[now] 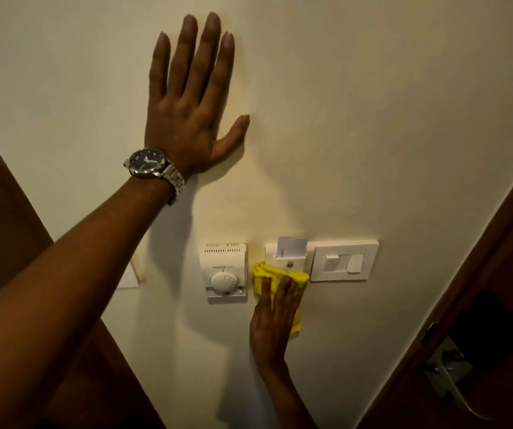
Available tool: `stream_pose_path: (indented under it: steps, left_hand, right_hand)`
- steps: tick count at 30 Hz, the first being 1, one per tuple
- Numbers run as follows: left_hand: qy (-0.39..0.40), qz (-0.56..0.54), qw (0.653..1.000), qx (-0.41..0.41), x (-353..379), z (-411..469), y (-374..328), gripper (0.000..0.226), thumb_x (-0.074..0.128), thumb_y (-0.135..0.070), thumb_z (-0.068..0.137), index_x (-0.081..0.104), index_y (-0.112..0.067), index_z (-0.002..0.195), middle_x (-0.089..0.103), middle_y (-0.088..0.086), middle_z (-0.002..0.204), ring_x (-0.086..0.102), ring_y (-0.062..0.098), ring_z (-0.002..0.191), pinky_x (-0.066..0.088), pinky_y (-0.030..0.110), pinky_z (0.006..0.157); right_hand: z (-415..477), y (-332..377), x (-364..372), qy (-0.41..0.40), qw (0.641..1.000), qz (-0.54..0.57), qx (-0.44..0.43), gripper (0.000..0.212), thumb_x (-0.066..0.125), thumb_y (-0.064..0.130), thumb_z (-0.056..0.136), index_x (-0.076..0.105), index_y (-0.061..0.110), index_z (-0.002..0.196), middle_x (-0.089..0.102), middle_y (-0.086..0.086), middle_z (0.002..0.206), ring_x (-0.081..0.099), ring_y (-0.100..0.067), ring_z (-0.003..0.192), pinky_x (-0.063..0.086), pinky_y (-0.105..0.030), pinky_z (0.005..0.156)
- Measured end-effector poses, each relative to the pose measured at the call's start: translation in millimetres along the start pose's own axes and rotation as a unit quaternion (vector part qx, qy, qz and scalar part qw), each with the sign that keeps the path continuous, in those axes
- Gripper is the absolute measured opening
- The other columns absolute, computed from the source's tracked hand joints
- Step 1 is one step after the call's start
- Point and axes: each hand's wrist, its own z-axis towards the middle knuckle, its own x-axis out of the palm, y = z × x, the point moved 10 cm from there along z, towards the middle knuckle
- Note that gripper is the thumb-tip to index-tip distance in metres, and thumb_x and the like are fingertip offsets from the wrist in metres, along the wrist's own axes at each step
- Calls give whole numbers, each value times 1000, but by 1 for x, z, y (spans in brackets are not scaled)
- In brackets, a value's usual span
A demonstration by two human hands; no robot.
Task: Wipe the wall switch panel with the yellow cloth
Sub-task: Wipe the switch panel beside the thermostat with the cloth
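Note:
The white wall switch panel [343, 261] sits low on the cream wall, with a key-card holder [290, 253] joined to its left side and a card standing in it. My right hand [272, 323] presses the yellow cloth [275, 277] flat against the lower part of the card holder, just left of the switch plate. The cloth covers the holder's bottom edge and hangs down under my palm. My left hand [191, 97] lies flat on the wall high above, fingers spread, with a metal watch on its wrist.
A white thermostat [224, 274] with a round dial is mounted left of the cloth. A wooden door frame [478, 258] runs diagonally at the right, with a metal door lock [447, 373] below. Dark wood [4, 193] borders the left.

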Motion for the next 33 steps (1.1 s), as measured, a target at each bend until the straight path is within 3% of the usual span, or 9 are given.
stream_pose_path:
  steps: [3, 6, 10, 13, 17, 23, 28, 30, 33]
  left_hand:
    - [-6, -5, 1000, 3, 0, -2, -2, 84, 40, -65, 105, 33, -5, 164, 36, 23, 167, 33, 46, 155, 26, 62, 128]
    - [-15, 4, 1000, 3, 2, -1, 0, 84, 40, -66, 104, 31, -7, 165, 37, 22, 168, 32, 44, 155, 25, 61, 128]
    - [-6, -3, 1000, 5, 2, -1, -2, 85, 39, -66, 104, 33, -6, 164, 37, 23, 167, 33, 45, 155, 26, 61, 128]
    - [-6, -4, 1000, 2, -2, 0, -1, 84, 37, -65, 105, 33, -5, 164, 37, 23, 167, 34, 45, 155, 27, 61, 128]
    - [-5, 4, 1000, 2, 3, 0, -1, 84, 37, -66, 105, 31, -7, 165, 37, 22, 168, 34, 45, 155, 26, 61, 128]
    - [4, -10, 1000, 2, 1, 1, 0, 85, 37, -66, 105, 32, -5, 164, 36, 24, 168, 33, 46, 156, 26, 62, 128]
    - [6, -4, 1000, 6, 6, 1, -3, 85, 39, -67, 104, 35, -5, 163, 38, 23, 166, 34, 44, 154, 24, 59, 128]
    - [14, -10, 1000, 4, 5, 7, 0, 85, 39, -66, 104, 34, -5, 163, 37, 23, 167, 33, 44, 155, 23, 60, 129]
    - [21, -19, 999, 14, 2, 7, -3, 84, 40, -64, 105, 33, -4, 164, 34, 22, 169, 31, 44, 157, 24, 62, 129]
  right_hand:
    - [11, 12, 0, -8, 998, 44, 40, 57, 31, 20, 106, 13, 21, 159, 2, -14, 168, 7, -40, 154, 17, -63, 119]
    - [22, 15, 0, -15, 997, 53, 57, 56, 34, 24, 106, 15, 22, 159, 4, -13, 168, 10, -39, 154, 12, -60, 123]
    - [1, 3, -4, 2, 1000, 6, 11, 53, 27, 21, 107, 14, 23, 159, -2, -10, 168, 3, -36, 155, 23, -65, 116]
    - [4, 10, -5, 17, 999, 14, 41, 52, 27, 18, 106, 18, 19, 158, -3, -12, 168, 2, -37, 154, 25, -65, 114]
    - [18, 17, -2, 6, 999, 8, 48, 62, 35, 17, 103, 12, 18, 160, 1, -17, 167, 6, -40, 154, 19, -63, 120]
    - [8, 5, -11, 18, 1000, -21, 0, 53, 14, 18, 107, 3, 22, 159, -12, -10, 167, -10, -34, 154, 10, -57, 118]
    - [34, 11, -15, -7, 999, -5, -33, 60, 30, 12, 105, 8, 22, 160, -4, -13, 168, 0, -38, 154, 13, -58, 123]
    - [26, 6, -15, -1, 999, -24, -43, 76, 43, 6, 98, 2, 21, 159, -10, -11, 167, -5, -36, 154, 19, -55, 119]
    - [1, -5, -15, 6, 994, -96, -57, 89, 47, 1, 89, -6, 17, 158, -18, -11, 166, -14, -32, 153, 0, -43, 125]
